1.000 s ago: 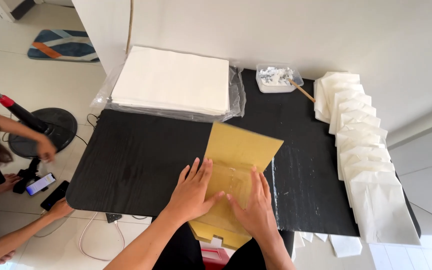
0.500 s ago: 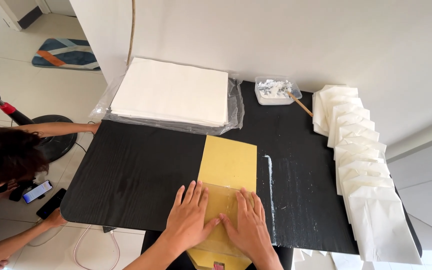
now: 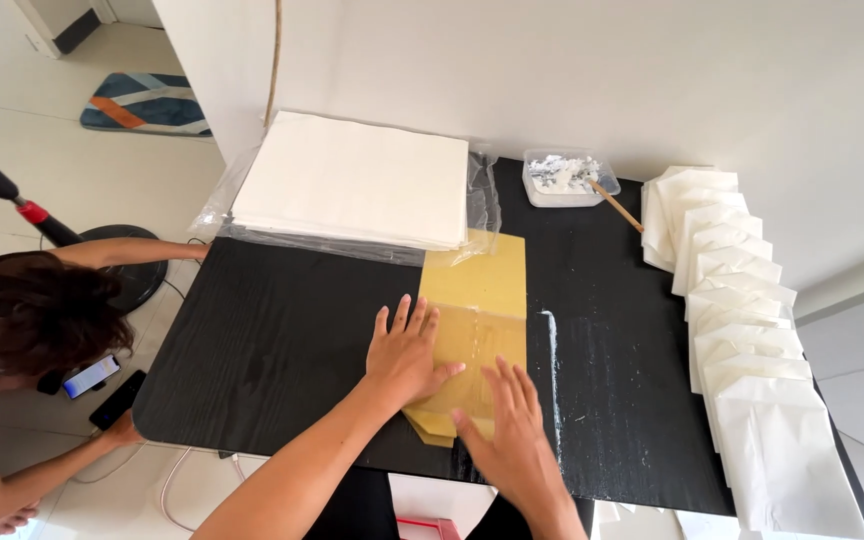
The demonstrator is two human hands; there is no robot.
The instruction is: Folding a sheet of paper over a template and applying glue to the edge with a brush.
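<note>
A yellow-brown folded paper sheet (image 3: 477,300) lies flat on the black table (image 3: 282,340), its far end touching the plastic wrap of the paper stack. My left hand (image 3: 407,350) presses flat on the sheet's left edge, fingers spread. Over the sheet's near right corner my right hand (image 3: 512,430) lies flat, slightly blurred. Neither hand grips anything.
A wrapped stack of white paper (image 3: 352,180) sits at the table's far left. A small tub of white paste (image 3: 560,178) with a wooden stick stands at the back. Overlapping white paper bags (image 3: 742,340) line the right edge. A white paste streak (image 3: 552,370) marks the table. Another person (image 3: 32,330) crouches at left.
The upright flap of the yellow sheet has been folded down flat. Both hands slid over it, the right one toward the near edge. The person at left moved closer to the table.
</note>
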